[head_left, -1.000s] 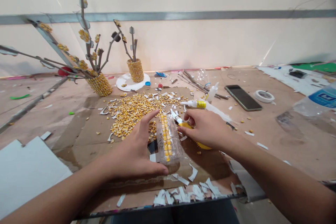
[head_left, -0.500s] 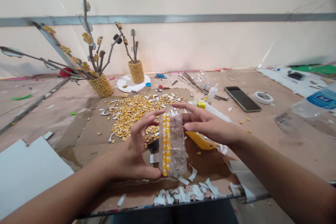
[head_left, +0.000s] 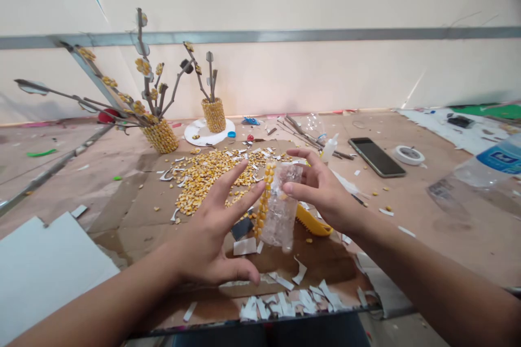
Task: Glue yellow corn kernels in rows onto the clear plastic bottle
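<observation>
A clear plastic bottle section (head_left: 280, 222), with a strip of yellow corn kernels (head_left: 262, 206) stuck along its left side, stands tilted above the cardboard (head_left: 134, 200). My right hand (head_left: 321, 190) grips it near its upper end, thumb on the near side and fingers behind. To its left my left hand (head_left: 214, 233) is open, thumb and fingers spread; a fingertip is close to the kernels, and I cannot tell if it touches. Behind lies a heap of loose corn kernels (head_left: 207, 179). A yellow tool with a ridged edge (head_left: 313, 222) lies partly hidden behind the section.
Two kernel-covered pots (head_left: 160, 135) with branches stand at the back left. Further right are a glue bottle (head_left: 329, 147), a phone (head_left: 376, 157), a tape roll (head_left: 408, 155) and a lying water bottle (head_left: 484, 165). Paper scraps (head_left: 285, 301) line the front edge.
My left hand has let go of the bottle section and spread its fingers. My right hand has closed on the section, which has turned and shifted slightly right, its kernels now facing left.
</observation>
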### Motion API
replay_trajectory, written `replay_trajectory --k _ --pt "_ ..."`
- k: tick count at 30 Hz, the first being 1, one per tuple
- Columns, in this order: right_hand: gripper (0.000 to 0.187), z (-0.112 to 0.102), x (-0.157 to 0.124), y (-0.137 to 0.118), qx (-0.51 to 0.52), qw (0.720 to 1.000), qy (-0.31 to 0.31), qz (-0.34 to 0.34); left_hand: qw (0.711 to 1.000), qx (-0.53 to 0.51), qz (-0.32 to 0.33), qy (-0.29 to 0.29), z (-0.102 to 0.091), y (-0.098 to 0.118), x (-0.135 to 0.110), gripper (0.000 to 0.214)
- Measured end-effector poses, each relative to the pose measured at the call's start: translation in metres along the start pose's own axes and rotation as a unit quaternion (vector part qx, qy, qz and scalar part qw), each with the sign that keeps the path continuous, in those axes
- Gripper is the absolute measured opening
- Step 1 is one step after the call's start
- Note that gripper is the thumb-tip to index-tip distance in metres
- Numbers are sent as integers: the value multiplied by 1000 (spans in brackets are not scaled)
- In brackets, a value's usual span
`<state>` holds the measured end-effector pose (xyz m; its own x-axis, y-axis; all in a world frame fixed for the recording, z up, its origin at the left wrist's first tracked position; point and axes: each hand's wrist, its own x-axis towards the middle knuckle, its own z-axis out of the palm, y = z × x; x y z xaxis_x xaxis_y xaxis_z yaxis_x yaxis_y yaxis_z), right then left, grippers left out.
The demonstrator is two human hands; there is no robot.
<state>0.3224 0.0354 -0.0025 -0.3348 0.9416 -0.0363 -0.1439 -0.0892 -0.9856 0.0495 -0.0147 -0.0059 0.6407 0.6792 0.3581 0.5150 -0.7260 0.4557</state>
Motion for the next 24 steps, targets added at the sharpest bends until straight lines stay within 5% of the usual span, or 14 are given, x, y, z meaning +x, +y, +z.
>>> replay_trajectory --k 24 --pt "76 1 -4 3 118 988 -94 -18 988 99 98 66 4 9 -2 96"
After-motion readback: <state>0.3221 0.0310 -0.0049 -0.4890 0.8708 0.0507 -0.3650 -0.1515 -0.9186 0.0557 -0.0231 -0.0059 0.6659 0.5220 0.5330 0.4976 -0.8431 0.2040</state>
